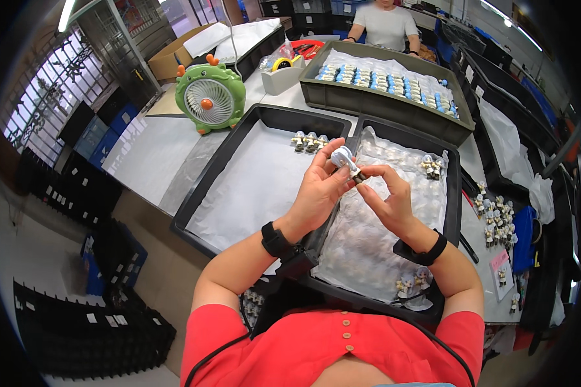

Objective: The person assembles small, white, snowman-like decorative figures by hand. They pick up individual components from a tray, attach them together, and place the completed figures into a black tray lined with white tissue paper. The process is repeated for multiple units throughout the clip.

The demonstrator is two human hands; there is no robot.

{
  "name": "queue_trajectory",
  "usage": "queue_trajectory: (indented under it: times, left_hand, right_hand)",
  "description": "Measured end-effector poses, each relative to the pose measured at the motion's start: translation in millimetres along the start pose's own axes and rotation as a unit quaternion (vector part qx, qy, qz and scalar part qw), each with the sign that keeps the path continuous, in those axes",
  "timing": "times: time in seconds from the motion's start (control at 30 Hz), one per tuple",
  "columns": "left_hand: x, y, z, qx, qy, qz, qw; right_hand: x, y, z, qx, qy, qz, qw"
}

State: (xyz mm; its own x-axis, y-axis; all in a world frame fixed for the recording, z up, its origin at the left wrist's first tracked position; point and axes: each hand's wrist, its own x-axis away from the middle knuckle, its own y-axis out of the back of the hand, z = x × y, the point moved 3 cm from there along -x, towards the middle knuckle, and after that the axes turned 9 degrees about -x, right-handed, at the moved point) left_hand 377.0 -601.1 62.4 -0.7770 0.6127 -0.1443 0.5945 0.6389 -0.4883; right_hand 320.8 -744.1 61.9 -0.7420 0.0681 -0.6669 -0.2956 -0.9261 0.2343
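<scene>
A small figurine (342, 157) with a pale bluish-white head and darker lower part is held up over the edge between two black trays. My left hand (321, 190) grips it around the head and body, thumb in front. Thumb and forefinger of my right hand (392, 201) pinch its lower end. Under my left hand is the left tray (197, 205), lined with white sheet, with several figurines (310, 141) in a row at its far right corner. The right tray (454, 193) lies below my right hand; plastic-covered figurines fill it, with a few uncovered ones (432, 167) on top.
A green animal-shaped fan (210, 100) stands at the far left of the table. Behind the trays sits an olive crate (387, 111) of blue-and-white pieces, beside a tape dispenser (283, 77). Loose figurines (497, 219) cluster at right. A person in white (385, 29) is opposite.
</scene>
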Motion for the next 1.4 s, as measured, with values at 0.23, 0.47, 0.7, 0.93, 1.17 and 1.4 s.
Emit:
queue_trajectory:
  times: [0.23, 0.47, 0.7, 0.93, 1.17, 1.4]
  left_hand:
    - [-82.0, 82.3, -25.8, -0.193, -0.031, -0.133, 0.972]
    - [-138.8, 234.7, -8.1, -0.624, -0.021, -0.352, 0.697]
    - [-154.2, 250.9, 29.9, -0.678, 0.076, -0.301, 0.667]
    - [-161.0, 253.8, 37.1, -0.675, 0.044, -0.26, 0.689]
    - [-148.8, 232.2, 25.0, -0.738, 0.031, -0.219, 0.638]
    - [-135.8, 210.8, 24.9, -0.801, 0.094, -0.144, 0.574]
  right_hand:
    - [-13.2, 19.6, -7.8, 0.037, 0.016, -0.058, 0.998]
    - [-28.5, 58.6, -37.0, 0.088, -0.019, -0.156, 0.984]
    - [-29.9, 82.3, -72.3, 0.128, -0.072, -0.193, 0.97]
    - [-28.5, 91.4, -82.1, 0.179, -0.099, -0.198, 0.959]
    - [-14.5, 123.3, -138.1, 0.274, -0.115, -0.201, 0.933]
    - [6.0, 121.9, -155.9, 0.429, -0.334, -0.06, 0.837]
